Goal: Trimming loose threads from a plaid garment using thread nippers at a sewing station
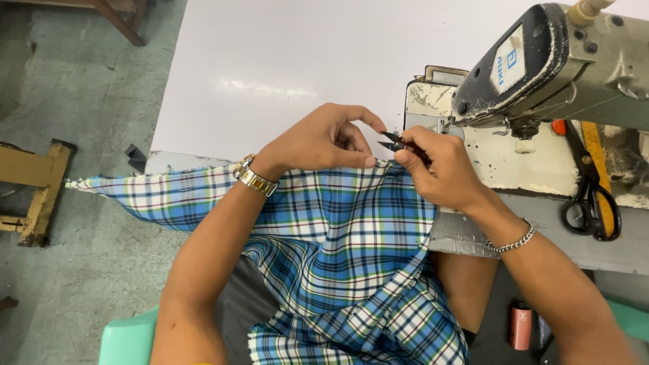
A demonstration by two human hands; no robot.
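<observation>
left hand (pixel 321 142) pinches the top edge of the blue plaid fabric (pixel 338 230) between thumb and forefinger, other fingers arched up, likely to keep that edge taut and lifted clear of the table; right hand (pixel 439 169) is closed around small thread snips (pixel 399 143), blades pointing left toward the left fingertips, just beside them, so the cutting point sits right at the pinched spot; can't see any thread itself, too fine to tell; fabric drapes from the white table (pixel 270 74) edge down over the lap, one corner trailing out to the left, which leaves only the worked edge up at hand level; sewing machine (pixel 554 61) head sits right of the hands, close by, so the piece stays near the needle area; large black scissors (pixel 591 196) lie on the machine bed beside a yellow measuring tape (pixel 595 152), apart from both hands; wristwatch (pixel 253 177) on the left wrist, chain bracelet (pixel 512 242) on the right; small reddish cylinder (pixel 520 326) low down by the right leg, kind unclear
</observation>
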